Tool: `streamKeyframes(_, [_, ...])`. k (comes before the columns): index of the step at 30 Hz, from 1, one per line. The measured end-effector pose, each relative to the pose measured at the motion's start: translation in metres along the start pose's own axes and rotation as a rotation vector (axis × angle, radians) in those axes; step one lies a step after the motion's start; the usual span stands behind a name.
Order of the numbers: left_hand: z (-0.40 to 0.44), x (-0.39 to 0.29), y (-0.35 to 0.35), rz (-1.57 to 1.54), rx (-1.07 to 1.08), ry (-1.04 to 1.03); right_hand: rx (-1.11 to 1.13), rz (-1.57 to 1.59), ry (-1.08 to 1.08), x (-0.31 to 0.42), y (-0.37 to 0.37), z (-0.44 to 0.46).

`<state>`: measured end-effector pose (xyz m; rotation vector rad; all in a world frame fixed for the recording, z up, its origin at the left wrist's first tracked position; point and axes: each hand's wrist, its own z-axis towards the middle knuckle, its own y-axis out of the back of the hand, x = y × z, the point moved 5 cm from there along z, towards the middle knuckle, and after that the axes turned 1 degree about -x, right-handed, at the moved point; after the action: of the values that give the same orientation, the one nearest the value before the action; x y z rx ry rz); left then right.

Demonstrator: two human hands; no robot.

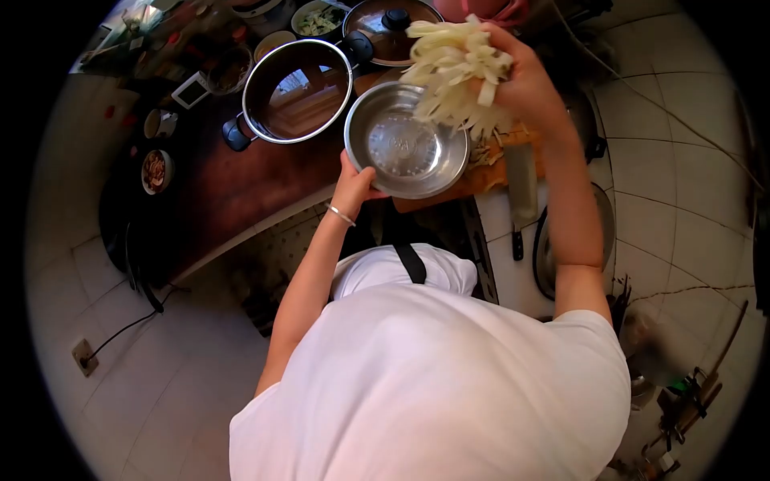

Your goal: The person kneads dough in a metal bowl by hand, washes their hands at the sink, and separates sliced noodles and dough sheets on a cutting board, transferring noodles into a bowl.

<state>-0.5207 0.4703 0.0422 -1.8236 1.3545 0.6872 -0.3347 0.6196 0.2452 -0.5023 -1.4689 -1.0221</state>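
My left hand [353,184] grips the rim of a shiny metal bowl [385,156], thumb on the near left edge, tilting its inside toward me. No food shows in the bowl. Above its right side, my right hand [529,84] is closed around a bunch of pale, white-yellow vegetable strips [461,72]; their exact kind is unclear. Below that hand lies an orange-brown cutting board [485,178], with more cut strips [484,151] on it. A cleaver [521,188] rests at the board's right, its dark handle pointing toward me.
A wide two-handled pot [297,92] stands left of the bowl on the dark red-brown counter [224,180]. Behind are a lidded pan [393,32] and a bowl of chopped greens [318,19]. A small bowl of food pieces [156,171] sits far left.
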Motion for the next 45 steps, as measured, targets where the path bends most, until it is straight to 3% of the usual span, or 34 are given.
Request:
streamKeyframes(2, [0.0,-0.004,-0.004,0.028,0.001,0.009,-0.049,0.018,0.032,-0.007,-0.032,-0.002])
streamKeyframes(4, [0.003,-0.002,-0.004,0.005,-0.016,0.007,-0.114,-0.328,0.064,-0.037,-0.067,-0.009])
streamKeyframes(6, [0.0,0.0,0.0,-0.014,-0.058,-0.05,0.271,-0.456,-0.039,-0.085,-0.109,-0.023])
streamKeyframes(10, [-0.012,0.022,0.029,0.013,-0.162,-0.122,0.261,-0.297,0.088,-0.1,-0.087,-0.035])
streamKeyframes(12, [-0.026,0.026,0.037,-0.024,-0.182,-0.092,0.014,-0.085,-0.417,-0.129,-0.036,-0.025])
streamKeyframes(13, [-0.032,0.029,0.04,-0.063,-0.208,-0.065,0.015,-0.084,-0.422,-0.146,-0.026,-0.022])
streamKeyframes(15, [-0.039,0.034,0.041,-0.079,-0.228,-0.055,0.07,-0.597,-0.386,-0.184,-0.017,-0.023])
streamKeyframes(16, [-0.042,0.036,0.043,-0.093,-0.249,-0.051,0.073,-0.594,-0.386,-0.193,-0.027,-0.025])
streamKeyframes(18, [-0.05,0.042,0.047,-0.104,-0.262,-0.036,0.194,-1.087,-0.286,-0.207,-0.056,-0.024])
streamKeyframes(22, [-0.058,0.05,0.053,-0.127,-0.253,-0.017,0.276,-1.205,-0.154,-0.239,-0.069,-0.001])
streamKeyframes(28, [-0.065,0.055,0.051,-0.126,-0.325,0.013,0.308,-0.98,-0.039,-0.249,-0.08,-0.019])
streamKeyframes(31, [-0.064,0.055,0.049,-0.139,-0.307,0.003,0.197,-0.83,0.07,-0.253,-0.056,-0.013])
streamKeyframes(33, [-0.063,0.051,0.046,-0.125,-0.304,0.004,0.101,-0.647,-0.031,-0.227,-0.041,-0.002])
streamKeyframes(37, [-0.054,0.047,0.039,-0.116,-0.284,-0.015,0.073,-0.572,-0.049,-0.147,-0.024,0.008])
streamKeyframes(39, [-0.056,0.039,0.031,-0.116,-0.266,-0.015,0.043,-0.269,-0.029,-0.105,-0.038,0.004])
streamKeyframes(42, [-0.056,0.038,0.025,-0.118,-0.247,-0.015,-0.016,-0.175,-0.036,-0.066,-0.082,-0.012])
streamKeyframes(45, [-0.058,0.038,0.026,-0.125,-0.253,-0.023,0.049,-0.174,-0.134,-0.089,-0.149,-0.044])
